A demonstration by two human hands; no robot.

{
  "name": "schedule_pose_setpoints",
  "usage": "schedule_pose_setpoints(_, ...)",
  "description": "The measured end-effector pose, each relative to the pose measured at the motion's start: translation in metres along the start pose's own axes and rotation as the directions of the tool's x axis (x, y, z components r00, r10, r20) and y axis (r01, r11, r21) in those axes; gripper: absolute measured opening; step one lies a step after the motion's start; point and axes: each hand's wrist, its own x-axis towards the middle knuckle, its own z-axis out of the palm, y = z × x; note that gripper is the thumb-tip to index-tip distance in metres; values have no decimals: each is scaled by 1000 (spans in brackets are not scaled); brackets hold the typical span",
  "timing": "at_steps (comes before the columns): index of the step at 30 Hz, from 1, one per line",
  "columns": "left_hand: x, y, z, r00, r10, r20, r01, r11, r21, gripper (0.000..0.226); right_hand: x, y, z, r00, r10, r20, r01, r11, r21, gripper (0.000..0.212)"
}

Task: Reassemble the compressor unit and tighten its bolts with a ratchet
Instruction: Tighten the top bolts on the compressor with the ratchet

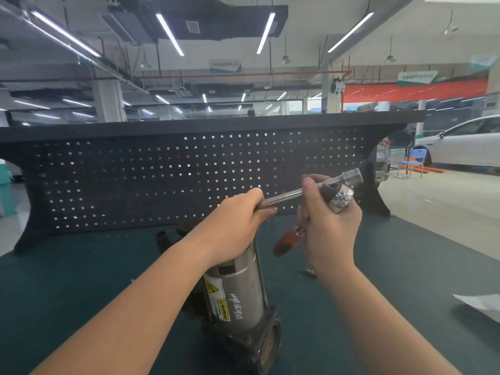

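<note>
In a car workshop, a green worktop (pixel 81 280) carries the compressor unit (pixel 238 290), its long axis running away from the viewer, directly below both hands. Above it, the left hand (pixel 240 212) grips the ratchet (pixel 305 192) handle while the right hand (pixel 328 223) pinches its head.

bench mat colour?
Dark teal green mat, seen in the head view, under the compressor.
</note>
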Motion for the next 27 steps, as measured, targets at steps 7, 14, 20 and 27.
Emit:
schedule_pose_setpoints(7, -1, -5, -1, 1000, -2, 12, 2, 1000, -30, 19, 44, -3, 17, 998, -32, -53, 36, 996, 87, 34)
schedule_pose_setpoints(14, -2, -5, -1, 999, 24, 34, -23, 1000, -16, 23, 51, 4, 10, 998, 57, 4, -57, 992, 110, 32)
schedule_pose_setpoints(20, 3, -6, -2, 1000, 19, 23, -20, 998, 53, 28, 55, 11, 12, 982, 177, -63, -154, 951, 270, 33)
schedule_pose_setpoints(27, 7, -7, -1, 999, 2, 44, -5, 998, 67, 31, 59, 10, 12, 924, 342, -170, -279, 908, 312, 22)
